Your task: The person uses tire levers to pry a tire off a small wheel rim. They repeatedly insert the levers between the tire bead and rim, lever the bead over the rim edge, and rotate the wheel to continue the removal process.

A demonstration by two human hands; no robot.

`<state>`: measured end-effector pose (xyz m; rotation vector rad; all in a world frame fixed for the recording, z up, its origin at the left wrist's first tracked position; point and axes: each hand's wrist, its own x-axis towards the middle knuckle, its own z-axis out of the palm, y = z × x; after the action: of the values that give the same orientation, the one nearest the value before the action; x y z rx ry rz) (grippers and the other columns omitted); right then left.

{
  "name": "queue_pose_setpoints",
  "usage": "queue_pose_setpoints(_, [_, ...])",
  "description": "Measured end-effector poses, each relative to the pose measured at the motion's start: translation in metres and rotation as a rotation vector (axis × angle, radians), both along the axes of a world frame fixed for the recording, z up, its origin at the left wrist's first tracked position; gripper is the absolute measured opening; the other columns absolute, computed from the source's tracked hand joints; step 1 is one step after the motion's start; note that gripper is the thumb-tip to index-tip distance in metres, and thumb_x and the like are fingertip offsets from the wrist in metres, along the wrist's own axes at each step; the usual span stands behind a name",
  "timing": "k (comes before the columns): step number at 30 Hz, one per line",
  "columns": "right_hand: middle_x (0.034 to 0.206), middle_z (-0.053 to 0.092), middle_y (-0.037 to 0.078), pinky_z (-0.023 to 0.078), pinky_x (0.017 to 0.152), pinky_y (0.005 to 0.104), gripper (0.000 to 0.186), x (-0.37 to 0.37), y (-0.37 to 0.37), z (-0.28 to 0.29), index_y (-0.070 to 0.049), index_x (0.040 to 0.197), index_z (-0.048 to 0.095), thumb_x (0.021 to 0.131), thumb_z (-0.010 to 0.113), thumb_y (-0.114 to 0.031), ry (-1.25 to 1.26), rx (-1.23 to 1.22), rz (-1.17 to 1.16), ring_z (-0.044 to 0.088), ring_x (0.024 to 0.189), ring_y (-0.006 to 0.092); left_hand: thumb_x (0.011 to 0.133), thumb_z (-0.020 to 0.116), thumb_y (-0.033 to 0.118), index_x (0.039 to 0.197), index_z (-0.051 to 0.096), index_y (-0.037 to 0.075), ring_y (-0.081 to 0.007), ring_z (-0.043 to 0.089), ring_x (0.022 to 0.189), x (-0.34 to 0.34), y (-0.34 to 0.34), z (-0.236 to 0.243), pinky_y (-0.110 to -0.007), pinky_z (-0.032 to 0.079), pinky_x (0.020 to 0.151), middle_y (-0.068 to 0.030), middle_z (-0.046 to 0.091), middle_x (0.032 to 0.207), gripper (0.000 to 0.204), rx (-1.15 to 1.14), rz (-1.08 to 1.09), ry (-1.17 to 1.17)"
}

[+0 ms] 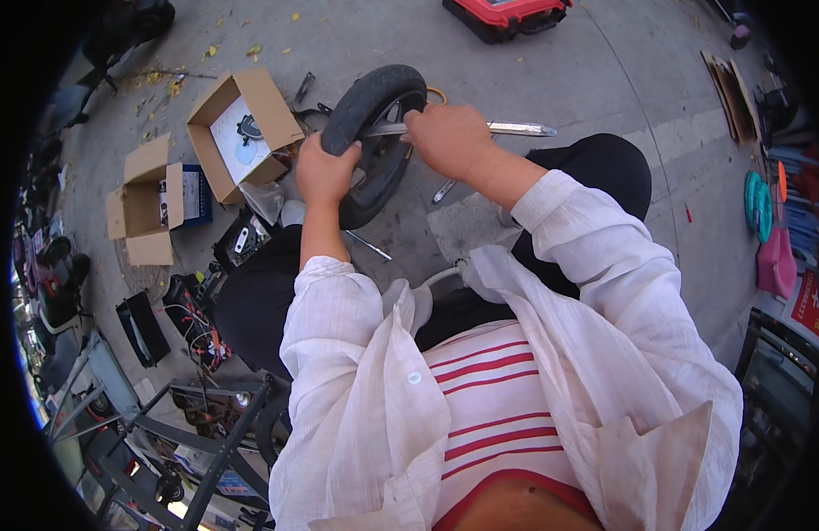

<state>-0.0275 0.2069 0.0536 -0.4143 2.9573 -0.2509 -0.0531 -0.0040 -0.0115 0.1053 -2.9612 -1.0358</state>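
Below all, grey concrete ground (pixel 595 80) | ahead of the knees, tilted black round rubber tyre (pixel 376 91) | left of it, open brown cardboard box (pixel 272 104) | across the tyre's opening and out rightward, long flat silver metal bar (pixel 520 129) | closed around bar, right hand (pixel 451 140) | clasping tyre's left side, left hand (pixel 325 173)

Black is seen on the tyre (pixel 361 104) and the trousers (pixel 613 168), silver on the metal bar (pixel 515 129). The shirt (pixel 356 354) is coloured off-white; the pale top (pixel 498 403) is crossed by red stripes and edged in solid red. The grey ground (pixel 577 93) is flecked with yellow leaves (pixel 254 50). Tan is shown by the cardboard box (pixel 272 102), red and black by the case (pixel 502 16).
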Motion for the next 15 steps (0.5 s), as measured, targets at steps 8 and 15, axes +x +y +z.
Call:
queue_pose_setpoints(8, [0.077,0.068,0.011,0.05,0.062,0.0462,0.025,0.011,0.006,-0.021,-0.012,0.098,0.064,0.091,0.059,-0.035,-0.009,-0.112,-0.086,0.067,0.075,0.032,0.066,0.079,0.041,0.106,0.065,0.002,-0.0373,0.062,0.1,0.0,-0.004,0.0,-0.043,0.048,0.087,-0.0196,0.065,0.107,0.058,0.09,-0.016,-0.031])
queue_pose_setpoints(15, [0.08,0.068,0.013,0.05,0.066,0.048,0.026,0.033,-0.001,-0.062,-0.011,0.101,0.06,0.091,0.059,-0.036,0.008,-0.394,-0.208,0.066,0.079,0.036,0.064,0.08,0.046,0.118,0.061,0.0,-0.0355,0.061,0.109,0.001,-0.012,-0.006,-0.041,0.046,0.093,-0.0197,0.064,0.115,0.073,0.092,0.047,-0.077])
